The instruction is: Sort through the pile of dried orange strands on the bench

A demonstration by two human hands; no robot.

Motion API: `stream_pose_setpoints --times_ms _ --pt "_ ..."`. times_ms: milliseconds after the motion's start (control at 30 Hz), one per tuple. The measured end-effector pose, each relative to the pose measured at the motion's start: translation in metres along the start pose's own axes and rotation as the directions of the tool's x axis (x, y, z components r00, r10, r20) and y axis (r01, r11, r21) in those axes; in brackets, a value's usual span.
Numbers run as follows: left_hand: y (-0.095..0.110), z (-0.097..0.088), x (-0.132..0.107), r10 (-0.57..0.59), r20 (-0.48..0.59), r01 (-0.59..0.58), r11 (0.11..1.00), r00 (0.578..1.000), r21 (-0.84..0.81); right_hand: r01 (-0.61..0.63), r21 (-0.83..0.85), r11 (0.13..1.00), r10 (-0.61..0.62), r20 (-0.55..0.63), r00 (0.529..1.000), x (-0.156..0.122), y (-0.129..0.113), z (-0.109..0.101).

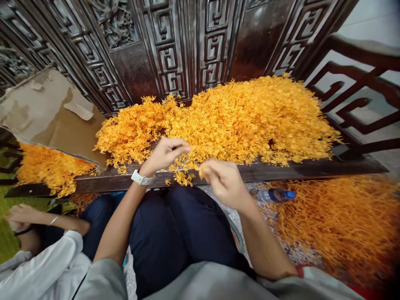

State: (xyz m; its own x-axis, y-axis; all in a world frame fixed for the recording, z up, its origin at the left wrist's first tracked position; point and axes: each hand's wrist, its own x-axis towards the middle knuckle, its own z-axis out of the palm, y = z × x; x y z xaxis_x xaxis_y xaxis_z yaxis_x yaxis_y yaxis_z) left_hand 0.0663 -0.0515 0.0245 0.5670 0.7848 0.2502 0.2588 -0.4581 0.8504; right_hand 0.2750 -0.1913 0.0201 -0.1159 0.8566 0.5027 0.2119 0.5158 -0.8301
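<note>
A big heap of orange-yellow branched sprigs (237, 116) lies on a dark carved wooden bench (312, 168) in front of me. My left hand (165, 153), with a white watch at the wrist, reaches into the near edge of the heap, fingers curled and pinched on some sprigs. My right hand (223, 181) hovers just off the bench's front edge, fingers closed on a small orange sprig (201, 170); it is smeared by motion. My dark trousers show below both hands.
A second heap of orange stems (337, 221) covers the floor at right, a plastic bottle (276, 195) lying beside it. A cardboard sheet (53, 112) rests on the bench at left over more sprigs (50, 166). Another person's arm (46, 221) is at lower left.
</note>
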Motion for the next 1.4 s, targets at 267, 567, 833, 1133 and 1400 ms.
stream_pose_setpoints --times_ms 267,567,833,1133,1400 --pt "-0.032 -0.009 0.006 -0.295 -0.339 0.138 0.898 0.893 -0.418 -0.013 0.715 0.699 -0.425 0.430 0.796 0.015 0.015 -0.045" --pt "-0.006 0.003 0.017 -0.493 -0.433 0.122 0.754 0.755 -0.645 -0.246 0.147 0.958 0.278 -0.271 0.922 0.012 0.048 0.037" --pt "-0.004 0.006 0.021 -0.571 -0.344 0.165 0.658 0.746 -0.735 -0.449 0.394 0.802 0.505 -0.045 0.862 0.029 0.093 0.082" --pt "-0.004 0.004 0.004 -0.345 0.030 0.341 0.909 0.938 -0.239 -0.385 0.582 0.716 0.583 -0.196 0.788 0.060 0.113 0.065" --pt "-0.016 -0.005 0.002 -0.340 0.019 0.339 0.932 0.940 -0.130 -0.490 0.352 0.797 0.512 0.037 0.858 0.044 0.126 0.002"
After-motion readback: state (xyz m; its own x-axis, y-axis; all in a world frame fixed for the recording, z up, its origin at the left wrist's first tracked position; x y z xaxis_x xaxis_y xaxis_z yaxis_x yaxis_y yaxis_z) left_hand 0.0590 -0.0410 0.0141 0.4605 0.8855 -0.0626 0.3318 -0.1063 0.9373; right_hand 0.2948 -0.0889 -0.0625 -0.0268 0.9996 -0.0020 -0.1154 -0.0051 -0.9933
